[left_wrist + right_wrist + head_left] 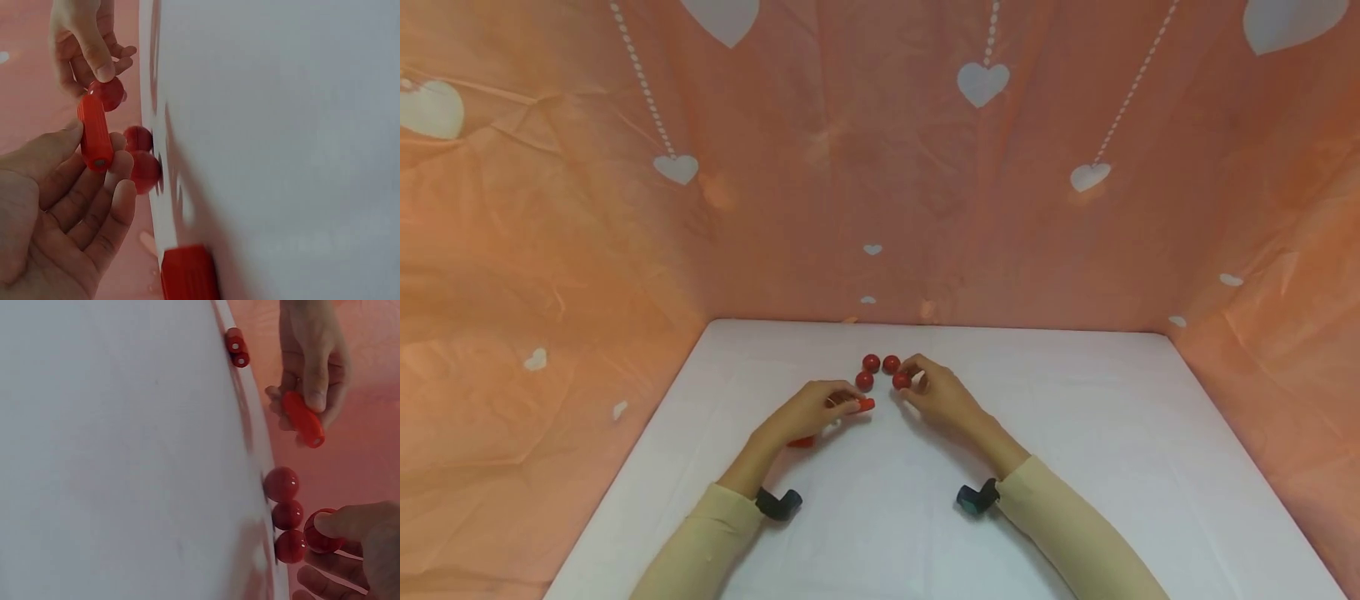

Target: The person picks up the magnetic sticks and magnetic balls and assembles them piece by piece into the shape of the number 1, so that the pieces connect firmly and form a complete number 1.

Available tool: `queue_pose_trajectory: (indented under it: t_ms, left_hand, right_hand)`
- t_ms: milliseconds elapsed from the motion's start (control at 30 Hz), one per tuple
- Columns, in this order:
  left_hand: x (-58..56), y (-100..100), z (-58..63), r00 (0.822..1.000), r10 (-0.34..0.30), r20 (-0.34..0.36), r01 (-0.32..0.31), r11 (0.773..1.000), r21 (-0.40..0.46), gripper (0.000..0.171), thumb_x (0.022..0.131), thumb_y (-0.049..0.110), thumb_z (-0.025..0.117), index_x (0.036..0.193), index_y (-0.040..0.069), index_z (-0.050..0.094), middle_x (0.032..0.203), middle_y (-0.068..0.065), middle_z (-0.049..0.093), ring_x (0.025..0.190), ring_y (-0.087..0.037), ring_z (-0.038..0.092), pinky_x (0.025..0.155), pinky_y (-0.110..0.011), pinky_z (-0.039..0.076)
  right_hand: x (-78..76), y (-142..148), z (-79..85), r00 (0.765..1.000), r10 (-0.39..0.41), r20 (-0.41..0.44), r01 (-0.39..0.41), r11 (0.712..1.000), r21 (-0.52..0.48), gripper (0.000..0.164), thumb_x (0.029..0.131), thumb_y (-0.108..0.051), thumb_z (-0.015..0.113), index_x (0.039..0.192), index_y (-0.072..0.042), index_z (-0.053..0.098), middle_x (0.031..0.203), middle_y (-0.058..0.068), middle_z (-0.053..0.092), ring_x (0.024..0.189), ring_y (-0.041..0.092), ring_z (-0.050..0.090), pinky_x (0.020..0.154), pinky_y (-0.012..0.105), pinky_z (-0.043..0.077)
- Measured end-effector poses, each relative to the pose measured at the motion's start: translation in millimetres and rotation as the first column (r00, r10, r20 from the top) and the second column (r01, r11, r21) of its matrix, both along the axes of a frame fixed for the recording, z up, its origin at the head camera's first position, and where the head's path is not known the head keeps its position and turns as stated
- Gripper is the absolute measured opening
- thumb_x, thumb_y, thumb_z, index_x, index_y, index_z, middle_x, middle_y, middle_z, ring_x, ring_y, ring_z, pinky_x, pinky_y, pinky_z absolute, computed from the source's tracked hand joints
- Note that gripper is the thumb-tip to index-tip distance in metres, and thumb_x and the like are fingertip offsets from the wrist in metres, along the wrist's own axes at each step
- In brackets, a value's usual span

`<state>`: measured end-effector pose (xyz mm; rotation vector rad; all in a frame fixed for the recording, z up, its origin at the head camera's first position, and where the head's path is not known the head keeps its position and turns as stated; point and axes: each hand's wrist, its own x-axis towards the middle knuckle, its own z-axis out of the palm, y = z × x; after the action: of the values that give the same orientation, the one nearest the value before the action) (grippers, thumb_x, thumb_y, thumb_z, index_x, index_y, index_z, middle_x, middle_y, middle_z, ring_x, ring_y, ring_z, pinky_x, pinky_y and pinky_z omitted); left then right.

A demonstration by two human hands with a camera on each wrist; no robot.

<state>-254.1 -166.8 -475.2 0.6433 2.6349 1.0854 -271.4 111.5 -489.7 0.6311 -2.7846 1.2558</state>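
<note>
Red and glossy, a smooth round ball [901, 381] sat between the thumb and fingers of my right hand [943, 396], raised off the white worktop [1075, 400] towards its far edge. My left hand [808, 406] pinched a bright orange-red, ridged, plastic-looking rod [95, 134], also lifted, somewhat closer to the near edge, its free end pointing towards the right edge. Three glossy red balls [871, 363] rested near the far edge, left of its middle, just beyond my fingers. Two red ridged rods [237, 352] lay side by side, nearer the left edge. I judged the held ball light, stiff and slick, apt to roll, so best gripped across its widest part. The rod seemed rigid and light too; its ridges promised better purchase, and a mid-length hold suited it, keeping both ends free.
</note>
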Motion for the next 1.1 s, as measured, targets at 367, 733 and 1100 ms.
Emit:
queue_pose_trajectory:
  t_ms: [367, 733, 1100]
  left_hand:
    - [6.2, 15.2, -3.4, 0.999, 0.026, 0.040, -0.029, 0.996, 0.083, 0.031, 0.102, 0.031, 0.076, 0.129, 0.016, 0.076, 0.107, 0.004, 0.075, 0.095, -0.015, 0.068, 0.083, -0.034, 0.058]
    - [6.2, 32.2, -2.7, 0.998, 0.026, 0.052, -0.032, 0.993, 0.115, 0.027, 0.104, 0.025, 0.073, 0.129, 0.014, 0.075, 0.109, 0.001, 0.075, 0.103, -0.019, 0.070, 0.083, -0.033, 0.059]
    - [7.1, 47.6, -1.1, 0.999, 0.020, 0.050, -0.027, 0.987, 0.157, 0.025, 0.105, 0.028, 0.072, 0.126, 0.015, 0.074, 0.110, 0.002, 0.075, 0.102, -0.017, 0.069, 0.083, -0.032, 0.059]
  right_hand:
    - [6.9, 18.5, 6.4, 0.998, 0.020, -0.056, -0.021, 0.999, -0.030, 0.040, 0.097, -0.009, 0.077, 0.136, -0.007, 0.067, 0.123, 0.009, 0.073, 0.091, 0.019, 0.064, 0.083, 0.035, 0.056]
    - [12.4, 33.3, 6.4, 0.997, -0.002, -0.074, -0.004, 0.997, -0.083, 0.038, 0.097, -0.011, 0.080, 0.134, -0.009, 0.070, 0.115, 0.009, 0.075, 0.089, 0.018, 0.067, 0.080, 0.033, 0.058]
    - [10.8, 40.2, 6.9, 0.998, -0.008, -0.067, -0.001, 0.991, -0.133, 0.039, 0.097, -0.014, 0.081, 0.133, -0.005, 0.071, 0.112, 0.010, 0.077, 0.085, 0.016, 0.065, 0.080, 0.032, 0.057]
